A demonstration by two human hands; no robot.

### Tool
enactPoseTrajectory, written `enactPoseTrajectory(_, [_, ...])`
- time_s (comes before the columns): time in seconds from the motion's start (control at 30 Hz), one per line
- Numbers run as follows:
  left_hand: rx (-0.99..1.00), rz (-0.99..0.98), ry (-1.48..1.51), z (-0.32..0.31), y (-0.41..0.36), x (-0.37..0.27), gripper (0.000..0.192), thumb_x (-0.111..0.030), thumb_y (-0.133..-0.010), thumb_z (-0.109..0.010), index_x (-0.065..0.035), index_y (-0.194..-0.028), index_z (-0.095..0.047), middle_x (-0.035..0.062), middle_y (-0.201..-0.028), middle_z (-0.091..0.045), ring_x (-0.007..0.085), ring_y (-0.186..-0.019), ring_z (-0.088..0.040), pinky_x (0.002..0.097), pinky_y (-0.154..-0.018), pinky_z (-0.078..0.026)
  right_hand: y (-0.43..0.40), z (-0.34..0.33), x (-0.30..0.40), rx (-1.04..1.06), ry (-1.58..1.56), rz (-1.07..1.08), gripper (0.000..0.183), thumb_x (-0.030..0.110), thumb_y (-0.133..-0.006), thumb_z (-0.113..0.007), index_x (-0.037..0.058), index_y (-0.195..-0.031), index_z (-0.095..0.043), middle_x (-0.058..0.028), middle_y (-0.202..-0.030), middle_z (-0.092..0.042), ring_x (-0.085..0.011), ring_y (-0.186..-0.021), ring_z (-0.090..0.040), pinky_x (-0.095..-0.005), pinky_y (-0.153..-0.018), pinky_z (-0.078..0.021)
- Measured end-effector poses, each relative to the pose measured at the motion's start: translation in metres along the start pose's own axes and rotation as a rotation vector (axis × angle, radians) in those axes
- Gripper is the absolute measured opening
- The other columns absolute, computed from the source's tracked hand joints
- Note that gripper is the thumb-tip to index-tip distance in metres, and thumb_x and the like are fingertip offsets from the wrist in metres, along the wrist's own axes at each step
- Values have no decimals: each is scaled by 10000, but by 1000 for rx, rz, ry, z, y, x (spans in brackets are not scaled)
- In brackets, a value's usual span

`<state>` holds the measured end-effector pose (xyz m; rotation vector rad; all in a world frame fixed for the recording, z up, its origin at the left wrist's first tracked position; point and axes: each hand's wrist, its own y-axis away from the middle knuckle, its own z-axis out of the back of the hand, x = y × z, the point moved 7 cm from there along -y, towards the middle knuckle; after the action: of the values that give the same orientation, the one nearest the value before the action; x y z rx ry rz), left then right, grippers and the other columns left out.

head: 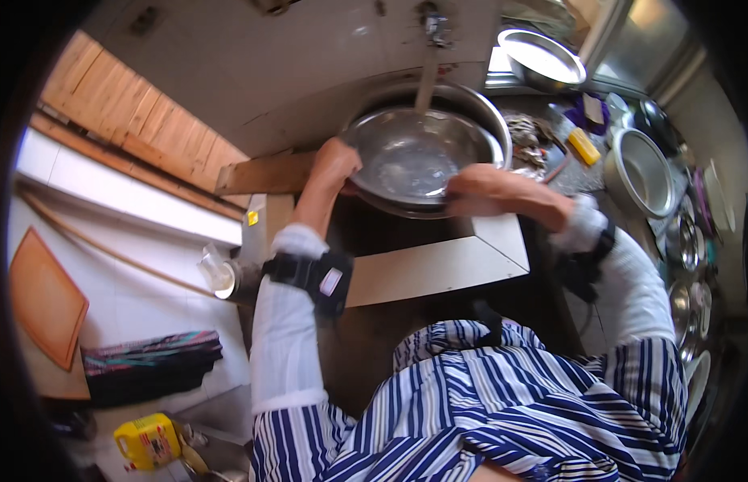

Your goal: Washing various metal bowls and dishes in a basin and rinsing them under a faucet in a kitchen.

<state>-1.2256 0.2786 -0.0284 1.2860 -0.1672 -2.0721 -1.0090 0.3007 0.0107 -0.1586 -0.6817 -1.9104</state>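
Observation:
A shiny metal basin (404, 172) with clear water in it is held under a wall faucet (435, 29), from which a stream runs down. My left hand (337, 161) grips its left rim. My right hand (479, 190), slightly blurred, is closed at its lower right rim, with the fingertips partly hidden. Behind and beneath this basin lies a larger metal basin (504, 129). Both forearms wear white sleeves with black straps.
A wooden board (265, 175) lies left of the basins. To the right are a grey cloth (526, 137), a yellow block (583, 146) and a deep metal pot (642, 173). Another metal basin (542, 59) leans by the window. A yellow jug (148, 441) stands lower left.

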Motion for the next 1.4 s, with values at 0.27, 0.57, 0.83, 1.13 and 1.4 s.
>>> enactPoseTrajectory(0.27, [-222, -138, -26, 12, -18, -7, 291, -204, -700, -582, 85, -731, -575, 187, -601, -570, 267, -491, -593, 370, -377, -468, 21, -2, -46, -305, 201, 91, 115, 210, -733, -520, 101, -742, -555, -49, -715, -561, -209, -785, -555, -375, -744, -347])
enactPoseTrajectory(0.57, [56, 4, 166, -5, 15, 9, 372, -266, -670, -599, 30, -861, -480, 131, -630, -539, 216, -432, -532, 334, -328, -412, -42, 26, 72, -448, 242, 52, 53, 129, -701, -524, 80, -707, -543, -103, -628, -583, -228, -608, -599, -323, -471, -441])
enactPoseTrajectory(0.83, [-4, -101, 60, -14, 3, 3, 581, -82, -578, -562, 38, -1117, -378, 191, -818, -541, 274, -595, -584, 380, -386, -475, -21, 16, 28, -287, -48, -69, 211, 214, -675, -534, 33, -744, -617, -133, -746, -610, -302, -740, -593, -376, -650, -463])
enactPoseTrajectory(1.13, [-149, -526, -479, 35, -99, 38, 281, -194, -756, -489, 13, -938, -542, 130, -763, -577, 244, -674, -569, 319, -615, -455, 23, 6, -24, -574, -22, 313, 211, 274, -668, -559, 65, -682, -586, -128, -645, -564, -293, -644, -560, -389, -583, -429])
enactPoseTrajectory(1.4, [-109, -195, 295, 40, 0, 28, 457, -476, -779, -431, -54, -898, -558, 92, -629, -531, 182, -470, -508, 254, -354, -375, 23, 54, 6, -737, -307, 361, 236, 279, -725, -551, 48, -677, -557, -134, -602, -536, -283, -564, -533, -350, -519, -419])
